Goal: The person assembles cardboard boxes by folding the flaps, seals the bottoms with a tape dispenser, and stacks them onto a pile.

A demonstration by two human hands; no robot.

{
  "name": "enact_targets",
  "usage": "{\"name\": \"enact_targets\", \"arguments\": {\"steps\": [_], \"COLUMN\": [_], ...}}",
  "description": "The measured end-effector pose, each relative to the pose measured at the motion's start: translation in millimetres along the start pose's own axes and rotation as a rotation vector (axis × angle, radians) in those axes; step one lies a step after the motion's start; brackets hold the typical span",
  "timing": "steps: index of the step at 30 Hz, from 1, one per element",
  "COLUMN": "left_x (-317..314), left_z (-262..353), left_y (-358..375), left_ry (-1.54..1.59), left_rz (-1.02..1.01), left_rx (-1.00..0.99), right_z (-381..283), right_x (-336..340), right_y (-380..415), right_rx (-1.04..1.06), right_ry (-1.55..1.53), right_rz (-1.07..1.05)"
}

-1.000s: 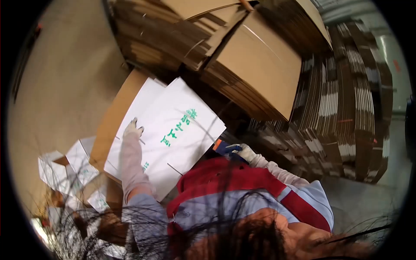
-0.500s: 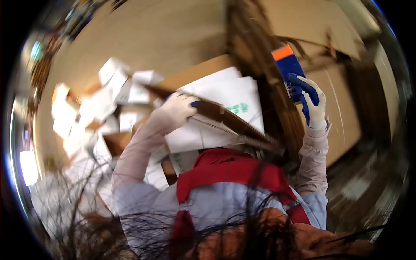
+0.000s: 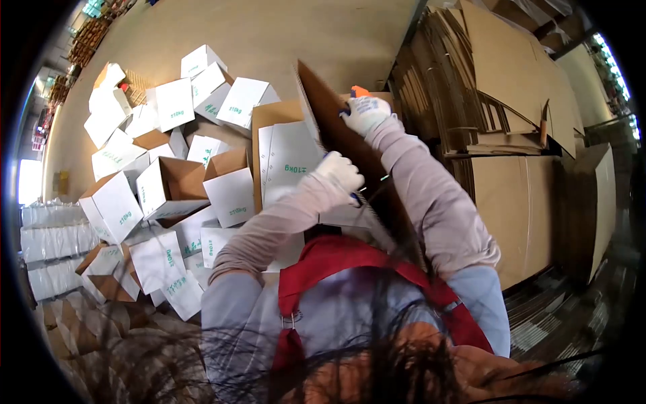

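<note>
A brown-and-white cardboard carton piece (image 3: 336, 118) stands on edge in front of my chest, slanting from upper left to lower right. My left hand (image 3: 340, 176), in a white glove with blue fingertips, is closed round its near side. Against its far side, my gloved right hand (image 3: 367, 113) is closed on a blue block with an orange end (image 3: 360, 91). Only the orange part shows now; the hand covers the rest. Beneath the raised piece lie flat white cartons (image 3: 286, 161) with green print, beside a brown cardboard panel (image 3: 269, 113).
Several white boxes (image 3: 173, 104), some with open brown insides, are heaped to the left. Stacked flat cardboard (image 3: 498, 60) stands at the right, with a knife-like tool (image 3: 544, 123) on it. Wrapped white bundles (image 3: 57, 242) sit far left.
My right hand has swung left with the blue block, from above the stack on the right to the carton piece. My left hand has moved right, and the piece now stands more steeply.
</note>
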State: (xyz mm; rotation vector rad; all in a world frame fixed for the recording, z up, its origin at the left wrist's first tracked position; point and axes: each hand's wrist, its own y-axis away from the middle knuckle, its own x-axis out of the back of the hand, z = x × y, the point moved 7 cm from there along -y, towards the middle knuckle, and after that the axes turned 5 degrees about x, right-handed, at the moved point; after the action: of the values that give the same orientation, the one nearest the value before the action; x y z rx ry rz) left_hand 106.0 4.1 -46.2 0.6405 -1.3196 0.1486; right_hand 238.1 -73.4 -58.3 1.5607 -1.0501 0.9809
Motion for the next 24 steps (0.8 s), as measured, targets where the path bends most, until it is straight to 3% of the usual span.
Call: {"name": "enact_targets", "arguments": {"steps": [3,4,6,7,8,9,10,12,14,18,21,22,23,24], "left_x": [20.0,20.2,9.2,-9.7,-24.4,-20.1,-16.1,10.3,-0.2,-10.6,-48.5,-47.6,-92.3,-145.0], "left_z": [-41.6,-62.5,-119.1,-144.9,-157.9,-149.0,-132.0,-77.5,-19.9,116.6,118.1,106.2,89.4,35.4], "left_y": [46.3,59.9,79.9,83.6,80.8,77.6,72.1,53.6,29.8,12.9,3.4,2.8,-3.0,-21.6], "left_ry": [-0.086,-0.128,-0.036,0.029,0.094,0.171,0.406,0.735,0.975,0.371,0.364,0.490,0.251,0.766], "left_rz": [0.106,-0.039,-0.125,-0.187,-0.248,-0.370,-0.531,-0.396,-0.392,-0.262,-0.353,-0.377,-0.387,-0.567], "left_rx": [0.020,0.112,0.235,0.241,0.250,0.224,0.164,-0.080,0.060,0.034,0.079,0.075,-0.240,0.068], "right_z": [46.9,62.4,68.2,63.3,62.0,55.7,49.8,44.1,43.0,40.3,47.4,47.6,47.3,43.8], "right_x": [27.8,32.8,29.3,28.2,-0.4,-1.7,-0.9,-10.6,-12.0,-4.6,-13.2,-9.5,-10.9,-13.5], "right_y": [33.6,49.6,90.9,109.9,113.4,126.7,132.5,131.0,129.0,134.8,131.3,133.0,131.9,131.2], "right_rx": [-0.029,-0.036,0.009,0.123,0.079,0.134,0.106,0.040,0.057,0.043,0.108,0.086,0.103,0.135], "right_ry": [0.052,0.080,0.119,0.177,0.167,0.140,0.140,0.050,0.025,0.078,0.073,0.040,0.058,0.074], "right_rz": [0.089,0.150,0.030,0.291,0.108,0.344,0.381,0.047,0.086,-0.023,0.089,0.075,0.163,0.250]}}
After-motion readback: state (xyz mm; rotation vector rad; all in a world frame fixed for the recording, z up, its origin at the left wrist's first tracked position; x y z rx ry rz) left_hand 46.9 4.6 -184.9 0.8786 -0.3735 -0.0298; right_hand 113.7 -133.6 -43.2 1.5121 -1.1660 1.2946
